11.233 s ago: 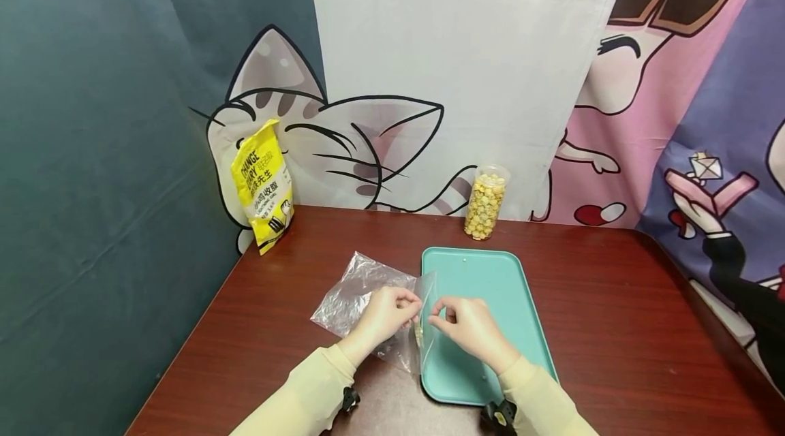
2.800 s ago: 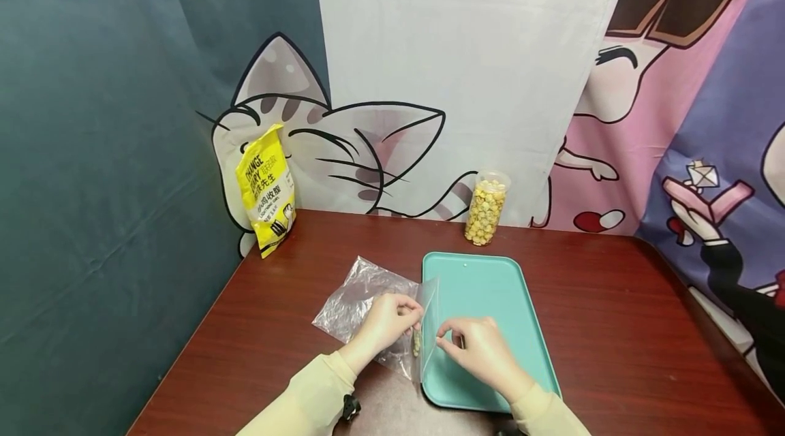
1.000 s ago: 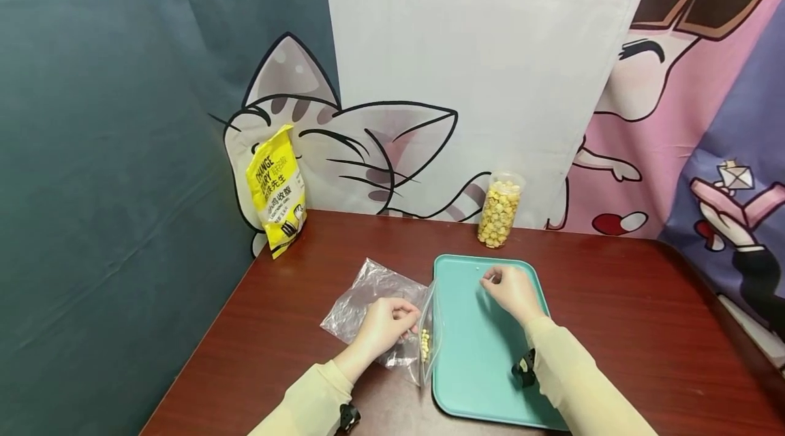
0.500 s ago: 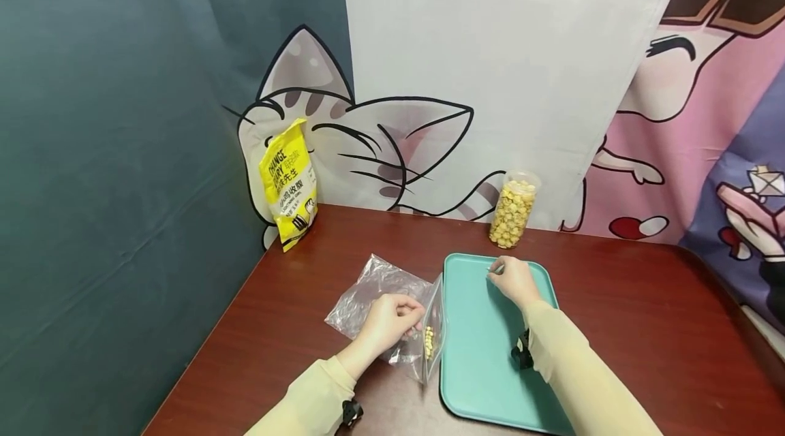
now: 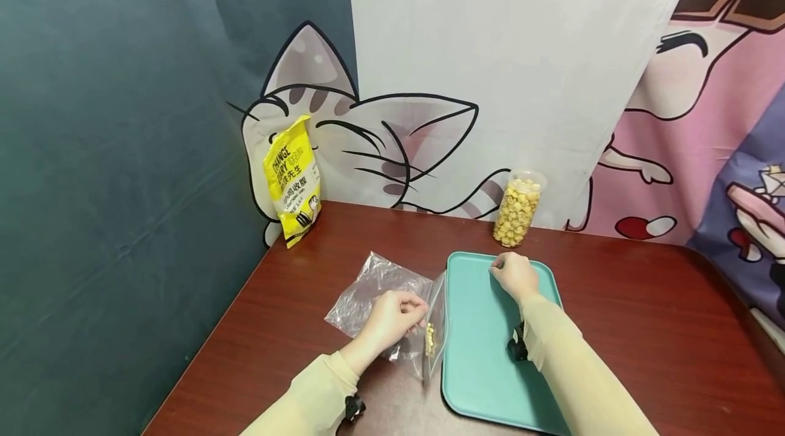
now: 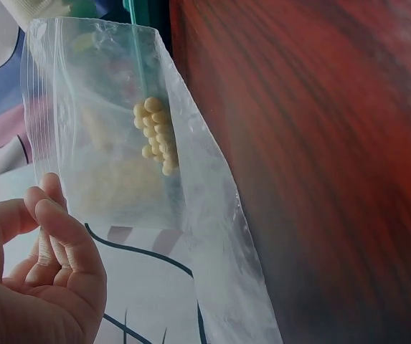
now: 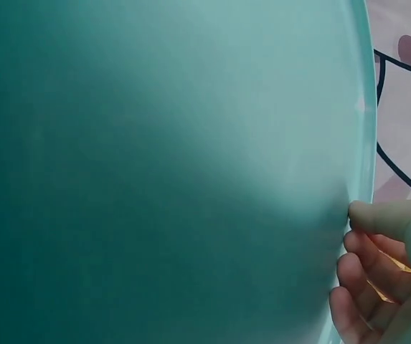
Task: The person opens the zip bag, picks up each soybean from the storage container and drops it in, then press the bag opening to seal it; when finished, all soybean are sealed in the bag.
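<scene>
My left hand [image 5: 392, 317] pinches the mouth edge of a clear zip bag [image 6: 105, 179] with thumb and fingertips. The bag stands partly upright beside the tray, its crumpled plastic lying to the left. Several small round pale-yellow balls [image 6: 158, 140] sit clustered inside it. At the far end of the turquoise tray [image 5: 484, 354], my right hand [image 5: 517, 276] reaches down with curled fingers. In the right wrist view its thumb tip touches the tray close to the rim, fingertips bunched beside it. I cannot tell whether something small is between them.
A clear jar [image 5: 519, 208] of yellow balls stands behind the tray by the wall. At the back left, a yellow snack bag [image 5: 293, 182] leans on the printed backdrop [image 5: 417, 48]. Everything rests on a dark red-brown table [image 5: 644, 327].
My right hand has left the bag's side and moved to the tray's far end, lowering where a small speck lay earlier. The left hand keeps its pinch. The head view has swung left.
</scene>
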A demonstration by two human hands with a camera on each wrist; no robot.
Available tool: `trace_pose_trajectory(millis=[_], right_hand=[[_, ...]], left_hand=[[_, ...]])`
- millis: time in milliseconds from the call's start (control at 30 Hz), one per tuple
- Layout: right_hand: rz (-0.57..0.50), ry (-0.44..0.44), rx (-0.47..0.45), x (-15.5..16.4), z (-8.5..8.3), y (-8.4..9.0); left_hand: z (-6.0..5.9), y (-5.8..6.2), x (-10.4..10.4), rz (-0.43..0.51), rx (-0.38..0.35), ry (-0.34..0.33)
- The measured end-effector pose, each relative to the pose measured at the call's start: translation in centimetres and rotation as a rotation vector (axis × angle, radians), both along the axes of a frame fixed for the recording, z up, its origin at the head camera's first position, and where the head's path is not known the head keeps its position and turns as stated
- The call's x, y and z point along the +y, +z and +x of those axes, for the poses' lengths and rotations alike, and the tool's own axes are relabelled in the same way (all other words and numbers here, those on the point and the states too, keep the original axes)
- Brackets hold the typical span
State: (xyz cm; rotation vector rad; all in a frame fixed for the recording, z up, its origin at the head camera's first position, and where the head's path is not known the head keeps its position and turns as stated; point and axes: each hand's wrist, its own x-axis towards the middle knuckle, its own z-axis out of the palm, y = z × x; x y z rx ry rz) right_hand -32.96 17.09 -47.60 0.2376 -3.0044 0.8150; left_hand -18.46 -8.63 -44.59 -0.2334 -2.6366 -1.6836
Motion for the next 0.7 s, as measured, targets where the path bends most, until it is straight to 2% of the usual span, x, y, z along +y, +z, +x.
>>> trace_pose_trajectory(millis=[267,500,700], right_hand=[[-0.015,0.006,0.006,0.7,1.0,0.2],[-0.073,0.038,0.08,1.0,2.9,0.4],[-0.112,0.078,0.142,0.4,5.1,0.9]], left_hand=[[-0.2,0.1,0.3,0.005,0.003,-0.01],[-0.4,0.3,0.6,0.0,0.023,-0.004],[-0.2,0.0,0.6,0.008,0.014,-0.004]])
